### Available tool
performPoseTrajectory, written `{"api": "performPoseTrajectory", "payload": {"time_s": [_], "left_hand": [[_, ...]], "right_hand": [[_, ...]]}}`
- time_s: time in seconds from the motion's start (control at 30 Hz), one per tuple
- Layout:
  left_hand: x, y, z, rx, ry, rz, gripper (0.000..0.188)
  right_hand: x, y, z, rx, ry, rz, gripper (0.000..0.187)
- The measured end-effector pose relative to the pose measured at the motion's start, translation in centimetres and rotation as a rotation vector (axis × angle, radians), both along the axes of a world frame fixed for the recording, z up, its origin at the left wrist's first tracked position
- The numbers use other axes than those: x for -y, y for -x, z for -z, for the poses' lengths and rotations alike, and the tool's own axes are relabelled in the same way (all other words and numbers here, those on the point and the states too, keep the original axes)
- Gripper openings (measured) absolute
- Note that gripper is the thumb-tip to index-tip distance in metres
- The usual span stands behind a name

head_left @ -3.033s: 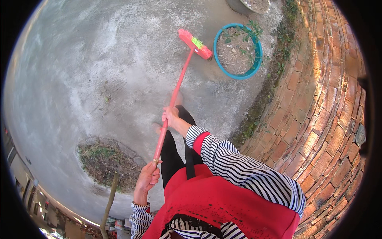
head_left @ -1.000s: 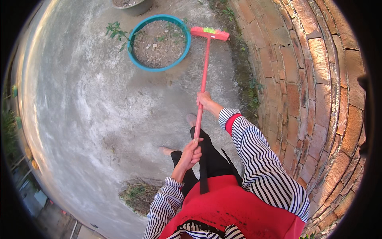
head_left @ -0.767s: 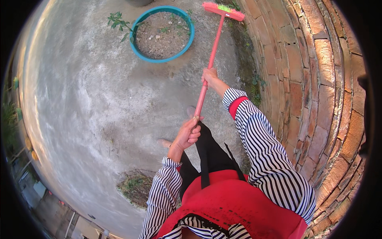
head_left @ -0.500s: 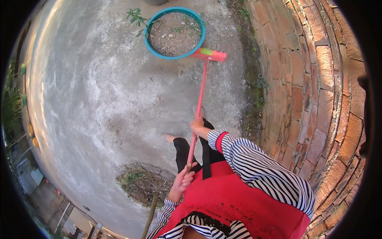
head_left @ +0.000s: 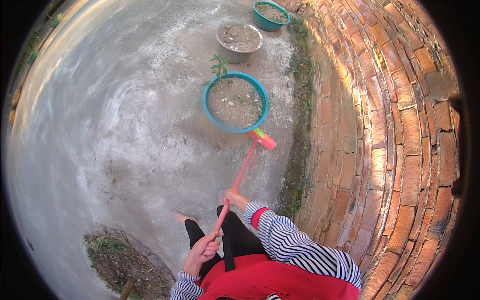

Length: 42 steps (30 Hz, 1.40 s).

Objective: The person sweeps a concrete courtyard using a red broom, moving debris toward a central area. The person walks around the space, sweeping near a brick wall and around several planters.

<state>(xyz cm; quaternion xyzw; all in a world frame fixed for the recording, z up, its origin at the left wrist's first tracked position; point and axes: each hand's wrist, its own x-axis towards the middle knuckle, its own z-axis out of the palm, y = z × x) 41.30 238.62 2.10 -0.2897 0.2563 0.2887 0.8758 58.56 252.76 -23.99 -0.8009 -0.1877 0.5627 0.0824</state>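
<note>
I judge that I am mid-stroke, sweeping the floor (head_left: 150, 155) at the near side of the blue tub (head_left: 232, 130). My left hand (head_left: 202, 250) has its fingers curled round the near end of the broom (head_left: 242, 170), thumb along the handle. My right hand (head_left: 232, 196) grips it farther up, fingers wrapped round, though blur hides their detail. Neither hand has any gap left in its hold. The handle slants away from me, far and a little right, to the head (head_left: 265, 142), which sits at the tub's near right edge; I can't tell whether it touches the rim. Right of the head lies a bare stretch of floor, then the weeds (head_left: 300, 95) along the foot of the brick wall (head_left: 395, 150). Beyond the blue tub stand a grey tub (head_left: 239, 56) and, farther still, a green tub (head_left: 268, 24). As I see it, the next move calls for the left hand to steady the end while the right steers the head clear of the rim, bristles low, without knocking the tub.
</note>
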Motion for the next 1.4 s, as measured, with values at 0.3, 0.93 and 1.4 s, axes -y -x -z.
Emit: {"api": "performPoseTrajectory", "payload": {"time_s": [0.3, 0.93, 1.4], "left_hand": [[13.0, 4.7, -7.1, -0.074, -0.032, 0.017, 0.033], [18.4, 12.3, -14.1, -0.469, 0.061, -0.181, 0.035], [14.5, 17.4, -8.3, -0.381, 0.088, -0.186, 0.021]], "right_hand": [[11.3, 5.9, -6.2, -0.413, 0.160, 0.086, 0.015], [13.3, 24.4, -14.3, -0.900, 0.354, 0.027, 0.009], [12.1, 19.4, -6.9, -0.463, 0.555, -0.109, 0.013]]}}
